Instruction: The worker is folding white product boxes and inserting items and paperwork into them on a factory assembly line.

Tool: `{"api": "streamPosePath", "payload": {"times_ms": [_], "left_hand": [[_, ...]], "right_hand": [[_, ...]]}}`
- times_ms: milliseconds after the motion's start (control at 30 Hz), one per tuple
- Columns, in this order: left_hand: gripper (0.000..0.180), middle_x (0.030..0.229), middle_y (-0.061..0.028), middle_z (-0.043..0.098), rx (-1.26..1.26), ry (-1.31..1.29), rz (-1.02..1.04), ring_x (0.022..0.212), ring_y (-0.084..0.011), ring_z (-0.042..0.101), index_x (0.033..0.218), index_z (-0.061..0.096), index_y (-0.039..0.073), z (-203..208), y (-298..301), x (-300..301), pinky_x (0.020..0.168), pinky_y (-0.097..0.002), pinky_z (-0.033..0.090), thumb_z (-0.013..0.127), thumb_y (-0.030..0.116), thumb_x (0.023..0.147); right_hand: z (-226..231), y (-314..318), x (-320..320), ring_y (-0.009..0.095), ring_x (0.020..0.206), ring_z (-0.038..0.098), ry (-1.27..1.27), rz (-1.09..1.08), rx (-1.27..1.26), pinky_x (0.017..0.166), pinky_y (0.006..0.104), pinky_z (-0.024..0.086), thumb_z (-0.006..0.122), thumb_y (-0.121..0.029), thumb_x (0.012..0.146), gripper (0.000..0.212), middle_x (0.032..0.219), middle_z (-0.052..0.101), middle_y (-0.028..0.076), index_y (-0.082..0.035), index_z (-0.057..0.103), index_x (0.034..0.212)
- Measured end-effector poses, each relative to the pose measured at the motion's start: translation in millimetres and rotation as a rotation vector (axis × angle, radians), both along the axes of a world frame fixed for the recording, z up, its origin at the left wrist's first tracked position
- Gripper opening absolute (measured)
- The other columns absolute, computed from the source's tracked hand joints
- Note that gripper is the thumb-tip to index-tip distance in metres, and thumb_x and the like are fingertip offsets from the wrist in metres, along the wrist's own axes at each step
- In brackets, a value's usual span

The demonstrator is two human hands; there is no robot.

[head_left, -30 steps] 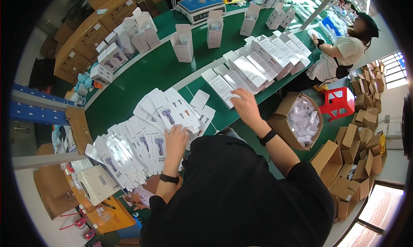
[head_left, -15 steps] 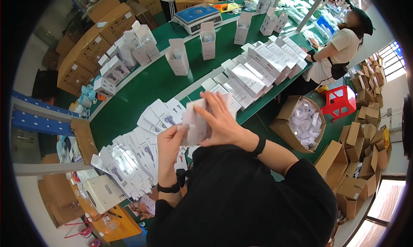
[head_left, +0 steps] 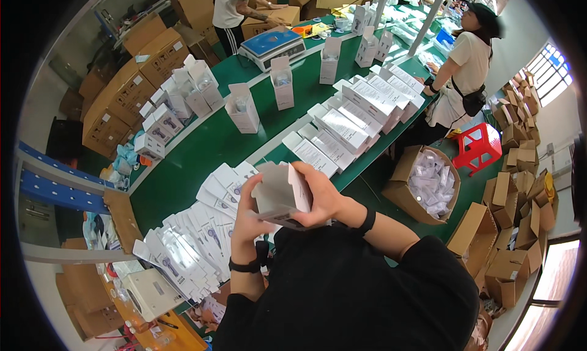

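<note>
Close to my chest I hold a small white carton [head_left: 282, 196] between both hands, its near end tilted toward me and its walls opened out into a box shape. My left hand [head_left: 249, 213] grips the carton's left side. Round the right side wrap the fingers and thumb of my right hand [head_left: 321, 195]. Just beyond my left hand, flat unfolded cartons [head_left: 195, 244] with a printed device picture lie fanned out in a stack. Ahead and to the right, several formed white cartons [head_left: 354, 116] lie in a row along the green table [head_left: 183, 171].
Open upright cartons [head_left: 243, 111] stand along the table's middle. A blue-topped scale [head_left: 269, 44] sits at the far side. Right of the table are a big box of bagged parts [head_left: 406, 195] and a red stool [head_left: 479, 148]. Two co-workers stand at the far left and right.
The carton, flatter before, is now opened into a box and tilted, held lower. My right hand has moved from its top to its side. The far co-worker leans further into view.
</note>
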State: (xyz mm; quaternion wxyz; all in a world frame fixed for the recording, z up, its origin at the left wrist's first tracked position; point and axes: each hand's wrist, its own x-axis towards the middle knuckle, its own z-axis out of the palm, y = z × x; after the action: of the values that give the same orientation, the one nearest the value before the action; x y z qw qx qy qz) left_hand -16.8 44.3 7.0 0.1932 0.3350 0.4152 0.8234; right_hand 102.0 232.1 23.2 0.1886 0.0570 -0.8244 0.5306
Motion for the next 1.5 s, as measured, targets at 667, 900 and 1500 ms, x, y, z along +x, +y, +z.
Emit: {"api": "streamPosePath", "payload": {"times_ms": [667, 900, 1500], "left_hand": [[0.043, 0.150, -0.0136, 0.049, -0.236, -0.157, -0.159, 0.143, -0.0276, 0.044, 0.139, 0.048, 0.005, -13, 53, 33, 0.120, -0.0399, 0.033, 0.051, 0.004, 0.096], [0.026, 0.155, -0.0164, 0.041, -0.348, 0.092, -0.160, 0.147, -0.0285, 0.037, 0.118, 0.050, 0.006, -28, 51, 28, 0.122, -0.0405, 0.029, 0.051, 0.002, 0.092], [0.047, 0.150, -0.0156, 0.052, -1.438, 0.583, 0.849, 0.148, -0.0324, 0.041, 0.139, 0.060, 0.007, -188, 8, -94, 0.123, -0.0587, 0.024, 0.061, 0.036, 0.102]], "right_hand": [[-12, -11, 6, 0.022, 0.118, 0.059, -0.052, -0.301, -0.338, 0.103, 0.0331, 0.045, 0.052, -0.002, 0.090, 0.045, 0.125, 0.063, 0.014, 0.002, 0.050, 0.134], [-1, -7, 6, 0.023, 0.111, 0.060, -0.094, -0.275, -0.579, 0.104, 0.0349, 0.045, 0.047, 0.004, 0.076, 0.052, 0.119, 0.064, 0.014, 0.002, 0.051, 0.127], [-53, 42, -30, 0.033, 0.109, 0.067, 0.138, -0.114, 0.092, 0.109, 0.0436, 0.047, 0.049, 0.012, 0.073, 0.049, 0.106, 0.068, 0.016, -0.001, 0.064, 0.117]]}}
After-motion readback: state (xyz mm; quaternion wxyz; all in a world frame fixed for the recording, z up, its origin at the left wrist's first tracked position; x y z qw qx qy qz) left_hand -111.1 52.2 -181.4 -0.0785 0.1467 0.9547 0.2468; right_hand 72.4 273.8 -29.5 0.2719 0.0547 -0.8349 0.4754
